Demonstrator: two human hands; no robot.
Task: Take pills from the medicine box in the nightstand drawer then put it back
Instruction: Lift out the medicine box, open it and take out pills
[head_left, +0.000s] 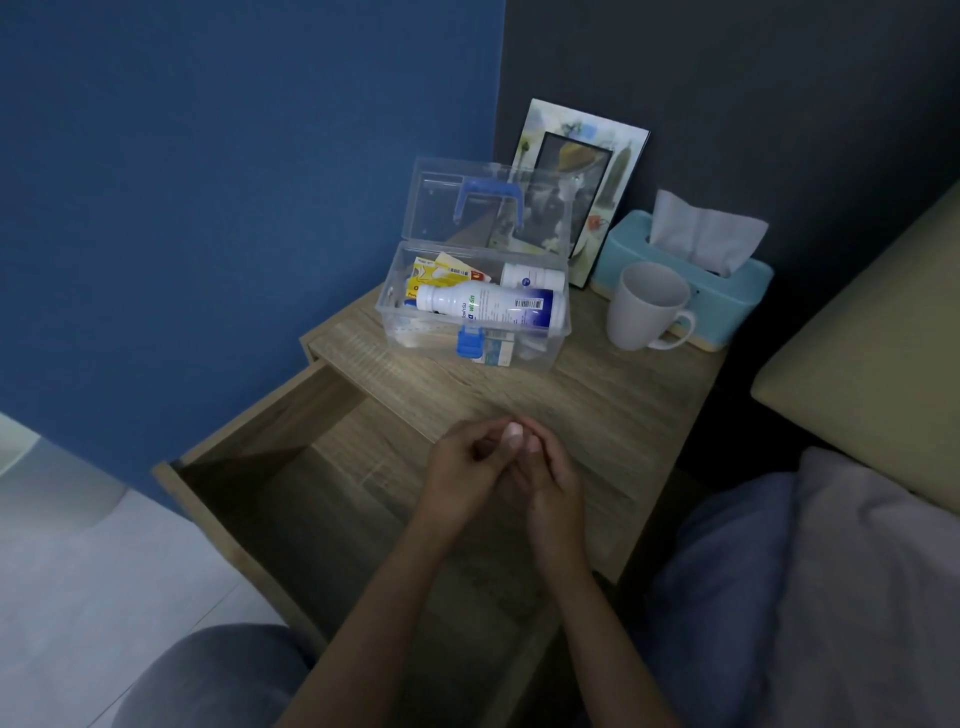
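The clear plastic medicine box stands on the nightstand top, its lid with a blue handle swung up and open. Inside lie a white bottle with a blue label, a second white bottle and some yellow packets. The nightstand drawer is pulled out below it, and its dim inside shows nothing. My left hand and my right hand meet over the drawer's back edge with fingers curled together. A small pale spot shows at the fingertips; I cannot tell if it is a pill or a nail.
A white mug and a teal tissue box stand right of the medicine box, with a picture frame leaning on the dark wall behind. A blue wall is at the left. Bedding lies at the right, and my knee is at the bottom left.
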